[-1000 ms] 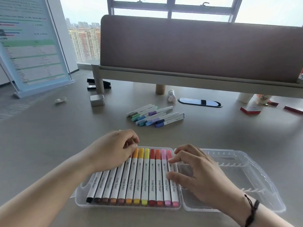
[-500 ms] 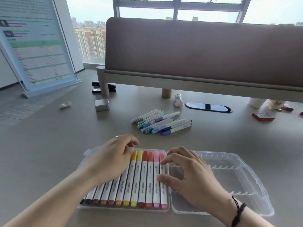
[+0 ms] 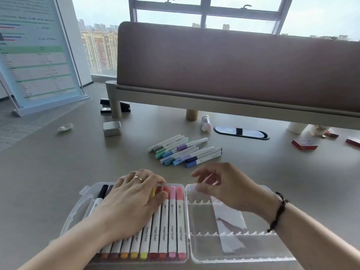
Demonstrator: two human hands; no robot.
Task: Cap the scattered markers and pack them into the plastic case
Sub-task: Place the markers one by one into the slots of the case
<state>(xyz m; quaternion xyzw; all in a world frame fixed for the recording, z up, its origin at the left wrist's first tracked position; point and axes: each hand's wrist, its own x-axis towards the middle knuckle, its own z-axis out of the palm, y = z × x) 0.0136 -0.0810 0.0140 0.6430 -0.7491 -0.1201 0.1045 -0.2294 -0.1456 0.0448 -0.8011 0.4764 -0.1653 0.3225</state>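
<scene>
A: Clear plastic, hinged open flat: the plastic case [image 3: 229, 259] is lying on the grey desk [image 3: 58, 172]. What is it holding?

B: Its left half is holding a row of capped markers [image 3: 171, 227], black through pink. The right half is holding only a paper slip [image 3: 229, 221].

A: And the hands?

B: The left hand [image 3: 132, 203] is resting flat on the row. The right hand [image 3: 229, 188] is hovering, fingers loose, grasping nothing. Loose markers [image 3: 185, 151] are lying beyond the case.

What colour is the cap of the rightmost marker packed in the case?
Coral pink cap, seen in the head view.
</scene>
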